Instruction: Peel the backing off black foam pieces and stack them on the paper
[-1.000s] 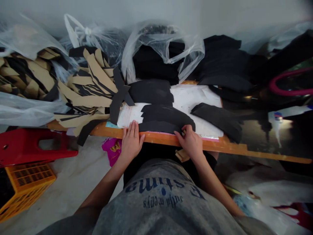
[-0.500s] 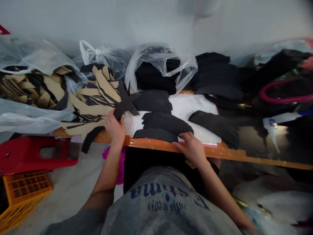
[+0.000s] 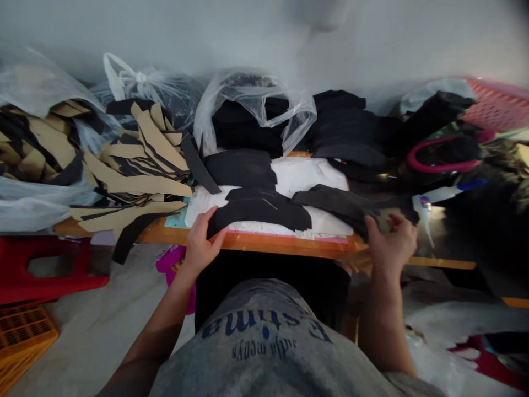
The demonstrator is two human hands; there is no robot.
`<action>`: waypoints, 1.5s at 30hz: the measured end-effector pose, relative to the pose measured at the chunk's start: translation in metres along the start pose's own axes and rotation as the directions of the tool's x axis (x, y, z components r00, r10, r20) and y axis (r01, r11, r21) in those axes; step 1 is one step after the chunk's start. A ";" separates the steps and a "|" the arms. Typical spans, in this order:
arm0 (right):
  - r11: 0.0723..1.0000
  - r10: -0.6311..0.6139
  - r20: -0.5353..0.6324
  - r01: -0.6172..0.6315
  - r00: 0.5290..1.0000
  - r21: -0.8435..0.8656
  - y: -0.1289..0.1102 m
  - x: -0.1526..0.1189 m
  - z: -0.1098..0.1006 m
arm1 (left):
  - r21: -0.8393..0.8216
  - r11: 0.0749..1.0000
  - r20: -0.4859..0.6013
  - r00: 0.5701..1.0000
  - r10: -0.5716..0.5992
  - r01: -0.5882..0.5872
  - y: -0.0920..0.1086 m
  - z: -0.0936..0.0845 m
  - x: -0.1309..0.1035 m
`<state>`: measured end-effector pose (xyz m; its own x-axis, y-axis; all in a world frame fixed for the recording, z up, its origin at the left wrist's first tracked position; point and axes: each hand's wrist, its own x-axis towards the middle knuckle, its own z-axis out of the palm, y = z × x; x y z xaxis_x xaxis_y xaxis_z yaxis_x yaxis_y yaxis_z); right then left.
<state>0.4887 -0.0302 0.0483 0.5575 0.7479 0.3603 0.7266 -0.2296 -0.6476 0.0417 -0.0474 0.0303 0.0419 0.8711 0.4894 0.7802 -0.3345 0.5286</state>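
Note:
A stack of black curved pieces point(image 3: 260, 212) lies fanned on white paper near the table's front edge. My left hand point(image 3: 202, 242) grips the left end of this stack, thumb at the front edge and fingers at the back. To the right, my right hand point(image 3: 392, 242) is over the table edge, thumb and curled fingers apart, with nothing visible between them. Nearest to it is a dark flat stack point(image 3: 330, 201), its right end in shadow. A lone black strip point(image 3: 200, 165) lies slanted beside another black stack point(image 3: 242, 168) behind.
Tan-and-black strips point(image 3: 140, 182) heap at the left, one hanging over the table edge point(image 3: 264, 242). Clear plastic bags point(image 3: 206, 116) stand along the wall. At right are a magenta handle point(image 3: 444, 165), a pink basket point(image 3: 496, 105) and a white tube point(image 3: 425, 212). A red stool point(image 3: 45, 275) is below.
My left hand has come from the crossed strip at the tan heap down to the front stack. My right hand has left that stack and moved right. The view has shifted right.

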 end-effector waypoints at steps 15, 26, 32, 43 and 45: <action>0.806 -0.439 0.669 -0.067 0.600 0.588 -0.128 -0.073 0.017 | 0.003 0.993 0.144 0.983 0.117 -0.119 0.027 -0.008 -0.007; 0.859 -0.303 0.783 -0.199 0.543 0.471 -0.110 -0.094 0.062 | -0.197 0.938 0.311 0.889 0.335 -0.285 0.053 0.077 -0.010; 0.808 -0.168 0.858 -0.432 0.485 0.402 -0.089 -0.095 0.048 | -0.115 0.929 0.306 0.878 0.369 -0.350 0.042 0.087 -0.022; 0.723 -0.346 0.892 -0.524 0.289 0.450 -0.100 -0.091 0.031 | -0.489 0.832 0.236 0.878 0.416 -0.262 0.067 0.049 0.006; 0.699 -0.354 0.887 -0.547 0.295 0.461 -0.106 -0.092 0.029 | -0.545 0.797 0.252 0.856 0.452 -0.260 0.072 0.043 0.012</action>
<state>0.3481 -0.0566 0.0644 -0.4490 0.8547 -0.2604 0.0175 -0.2829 -0.9590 0.1255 -0.0461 0.0445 0.5453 0.6850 0.4831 0.2705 -0.6893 0.6721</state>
